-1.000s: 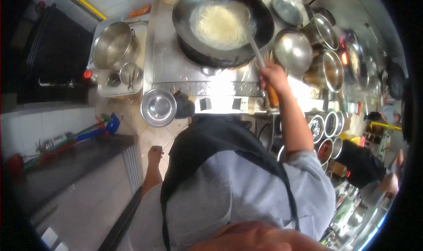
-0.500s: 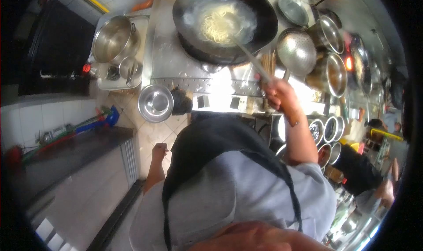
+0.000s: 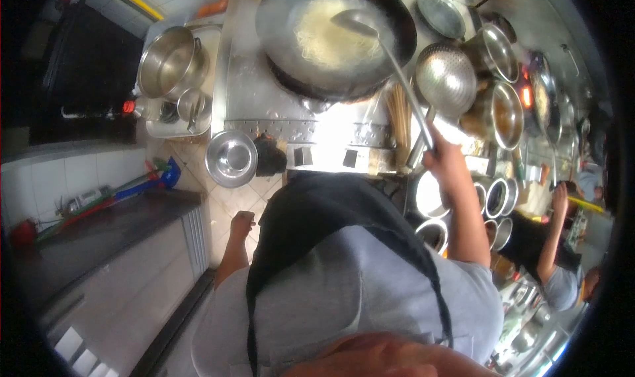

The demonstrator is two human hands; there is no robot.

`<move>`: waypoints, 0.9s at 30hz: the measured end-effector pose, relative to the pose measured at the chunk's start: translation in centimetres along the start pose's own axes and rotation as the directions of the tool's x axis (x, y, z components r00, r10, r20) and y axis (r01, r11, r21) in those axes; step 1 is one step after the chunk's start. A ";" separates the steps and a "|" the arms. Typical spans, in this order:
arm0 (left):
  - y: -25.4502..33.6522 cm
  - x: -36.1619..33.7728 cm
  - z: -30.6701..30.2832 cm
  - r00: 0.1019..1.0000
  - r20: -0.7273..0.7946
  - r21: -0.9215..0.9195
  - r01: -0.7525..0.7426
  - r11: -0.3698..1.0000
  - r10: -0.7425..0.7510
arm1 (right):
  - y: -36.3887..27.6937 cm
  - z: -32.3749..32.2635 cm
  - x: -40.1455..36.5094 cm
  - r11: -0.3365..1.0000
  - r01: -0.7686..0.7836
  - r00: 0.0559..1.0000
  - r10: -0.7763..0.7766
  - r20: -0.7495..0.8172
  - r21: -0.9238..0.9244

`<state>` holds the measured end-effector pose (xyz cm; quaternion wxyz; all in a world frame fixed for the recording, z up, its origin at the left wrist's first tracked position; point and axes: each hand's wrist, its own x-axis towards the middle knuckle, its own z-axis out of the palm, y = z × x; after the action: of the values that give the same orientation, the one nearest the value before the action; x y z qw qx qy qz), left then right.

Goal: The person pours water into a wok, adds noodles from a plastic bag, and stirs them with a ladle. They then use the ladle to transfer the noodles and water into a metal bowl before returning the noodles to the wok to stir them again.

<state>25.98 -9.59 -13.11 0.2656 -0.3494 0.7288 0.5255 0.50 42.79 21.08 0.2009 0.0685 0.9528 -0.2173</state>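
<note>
My right hand [image 3: 444, 153] is wrapped round the end of a long-handled ladle [image 3: 413, 99]. The ladle's bowl is over the right part of pale noodles [image 3: 327, 40] in cloudy liquid. These lie in a large dark wok [image 3: 274, 30] on the stove. My left hand [image 3: 243, 223] hangs low at my left side, away from the stove, with its fingers curled; whether anything is in them is too small to make out. To the right of the wok rest a perforated strainer [image 3: 445, 78] and a bundle of thin sticks [image 3: 399, 112].
Steel pots [image 3: 165, 63] stand in a tray at the left, with a steel bowl [image 3: 231, 159] below them. More pots [image 3: 506, 116] and round containers [image 3: 496, 197] are at the right. A co-worker [image 3: 562, 278] in grey is at the far right, one arm raised.
My right hand has moved down and to the right. The ladle's bowl has come up out of the noodles, which now look more spread out. The co-worker's arm has risen.
</note>
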 end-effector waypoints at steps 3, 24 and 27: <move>0.0 0.8 -0.3 0.992 0.067 0.269 -0.121 0.956 0.107 | -1.0 -0.8 -0.7 0.950 -0.074 0.987 0.026 0.160 0.303; -4.8 -1.3 1.3 0.994 -0.077 0.105 -0.074 0.992 0.083 | -0.1 2.8 10.2 0.978 0.206 0.964 -0.197 -0.178 0.031; -3.2 -3.0 2.4 0.990 -0.138 -0.053 0.032 0.998 -0.039 | -0.6 2.3 11.5 0.985 0.124 0.975 -0.098 -0.201 0.119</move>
<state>30.37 -7.23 -13.44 0.2146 -0.4047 0.7258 0.5132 -9.32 41.72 14.71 0.0892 0.0489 0.9539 -0.2824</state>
